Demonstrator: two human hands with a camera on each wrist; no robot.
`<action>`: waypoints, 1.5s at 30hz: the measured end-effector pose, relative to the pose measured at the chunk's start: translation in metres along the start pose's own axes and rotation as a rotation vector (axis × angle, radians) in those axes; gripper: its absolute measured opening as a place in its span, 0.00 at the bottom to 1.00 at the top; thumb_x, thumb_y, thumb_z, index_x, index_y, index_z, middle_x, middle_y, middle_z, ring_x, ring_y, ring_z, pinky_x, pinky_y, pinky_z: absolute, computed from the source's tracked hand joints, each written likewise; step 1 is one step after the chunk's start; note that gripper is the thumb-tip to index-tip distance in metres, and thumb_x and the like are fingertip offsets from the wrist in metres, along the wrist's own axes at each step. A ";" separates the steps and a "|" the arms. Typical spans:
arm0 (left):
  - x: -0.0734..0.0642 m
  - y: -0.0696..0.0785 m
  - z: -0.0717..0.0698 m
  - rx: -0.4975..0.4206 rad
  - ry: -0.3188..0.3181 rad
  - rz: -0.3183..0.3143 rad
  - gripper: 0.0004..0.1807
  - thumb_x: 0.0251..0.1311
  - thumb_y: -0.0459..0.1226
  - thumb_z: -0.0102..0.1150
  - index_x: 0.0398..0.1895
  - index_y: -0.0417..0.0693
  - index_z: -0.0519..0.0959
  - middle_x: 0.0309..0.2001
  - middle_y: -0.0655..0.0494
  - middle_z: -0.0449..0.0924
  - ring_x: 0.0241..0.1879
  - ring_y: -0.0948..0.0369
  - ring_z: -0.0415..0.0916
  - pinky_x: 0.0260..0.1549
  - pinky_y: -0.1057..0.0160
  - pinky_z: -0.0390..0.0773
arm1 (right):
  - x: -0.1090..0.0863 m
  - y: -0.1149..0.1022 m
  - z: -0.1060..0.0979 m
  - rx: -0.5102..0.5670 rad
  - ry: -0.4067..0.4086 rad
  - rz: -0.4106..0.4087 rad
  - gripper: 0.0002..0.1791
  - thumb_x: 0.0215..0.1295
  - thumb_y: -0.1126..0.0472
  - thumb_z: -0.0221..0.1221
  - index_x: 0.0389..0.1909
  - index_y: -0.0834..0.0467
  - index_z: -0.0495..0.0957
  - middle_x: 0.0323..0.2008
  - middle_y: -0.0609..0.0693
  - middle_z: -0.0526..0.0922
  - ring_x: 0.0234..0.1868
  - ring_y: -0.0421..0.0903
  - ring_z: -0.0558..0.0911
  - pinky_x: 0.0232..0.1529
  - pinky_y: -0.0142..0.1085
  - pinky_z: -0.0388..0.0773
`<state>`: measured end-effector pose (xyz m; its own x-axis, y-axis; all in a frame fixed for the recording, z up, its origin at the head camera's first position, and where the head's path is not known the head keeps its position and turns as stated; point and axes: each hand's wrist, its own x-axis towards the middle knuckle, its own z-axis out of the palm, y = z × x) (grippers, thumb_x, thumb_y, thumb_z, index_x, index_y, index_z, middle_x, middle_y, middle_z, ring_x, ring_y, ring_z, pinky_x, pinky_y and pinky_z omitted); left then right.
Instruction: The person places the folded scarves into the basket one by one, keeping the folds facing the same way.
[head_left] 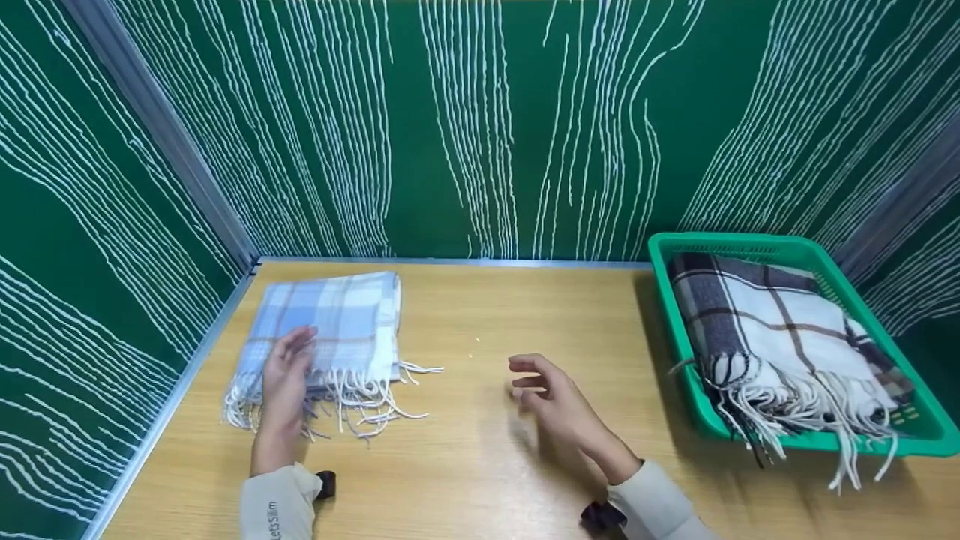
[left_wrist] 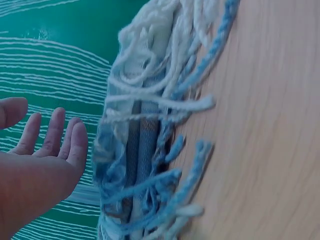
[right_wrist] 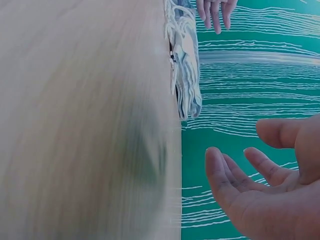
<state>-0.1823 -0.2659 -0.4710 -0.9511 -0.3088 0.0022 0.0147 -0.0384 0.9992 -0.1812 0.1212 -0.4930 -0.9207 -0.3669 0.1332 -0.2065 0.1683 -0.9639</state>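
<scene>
A folded light blue and white plaid scarf (head_left: 330,319) lies at the left of the table, its fringe (left_wrist: 190,70) spread toward the near side. Over its near left part is my left hand (head_left: 289,371), holding nothing; the left wrist view has its fingers loosely extended and apart from the cloth. My right hand (head_left: 559,405) hovers above the middle of the table, to the right of the scarf. Its fingers (right_wrist: 220,172) are slightly bent, with nothing between them. In the right wrist view the folded layers of the scarf (right_wrist: 187,75) show edge-on.
At the right stands a green plastic basket (head_left: 679,337) holding a folded dark and white plaid scarf (head_left: 810,322), whose fringe hangs over the near rim. Green walls (head_left: 465,217) with white wavy lines enclose the wooden table (head_left: 465,465) at the back and sides.
</scene>
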 end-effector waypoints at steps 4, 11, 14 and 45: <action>0.002 0.000 -0.008 0.060 0.039 -0.005 0.25 0.80 0.27 0.42 0.77 0.37 0.62 0.75 0.44 0.64 0.76 0.52 0.60 0.73 0.60 0.64 | 0.004 0.001 0.004 0.032 -0.009 0.014 0.25 0.71 0.79 0.52 0.68 0.74 0.68 0.66 0.75 0.72 0.63 0.72 0.78 0.60 0.53 0.82; 0.005 -0.004 -0.022 0.219 0.128 -0.011 0.26 0.79 0.29 0.44 0.77 0.35 0.63 0.79 0.41 0.62 0.82 0.48 0.51 0.79 0.52 0.54 | 0.009 -0.001 0.011 0.028 -0.032 0.050 0.23 0.75 0.73 0.54 0.69 0.72 0.68 0.68 0.74 0.72 0.64 0.72 0.77 0.59 0.54 0.83; 0.006 -0.006 -0.027 0.312 0.145 -0.025 0.26 0.79 0.30 0.45 0.78 0.37 0.63 0.81 0.39 0.58 0.83 0.46 0.46 0.81 0.48 0.48 | 0.011 -0.001 0.014 0.031 -0.033 0.058 0.23 0.75 0.73 0.54 0.69 0.71 0.68 0.67 0.74 0.72 0.64 0.72 0.78 0.58 0.54 0.83; 0.006 -0.008 -0.045 0.984 -0.078 -0.112 0.32 0.80 0.44 0.41 0.79 0.34 0.59 0.79 0.27 0.47 0.77 0.29 0.43 0.72 0.29 0.41 | 0.023 0.010 0.026 0.028 -0.032 0.056 0.22 0.76 0.73 0.55 0.67 0.72 0.69 0.64 0.74 0.75 0.59 0.70 0.80 0.54 0.54 0.85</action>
<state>-0.1740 -0.3102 -0.4810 -0.9496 -0.2867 -0.1267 -0.3052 0.7531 0.5828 -0.1962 0.0904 -0.5058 -0.9195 -0.3864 0.0720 -0.1452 0.1637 -0.9758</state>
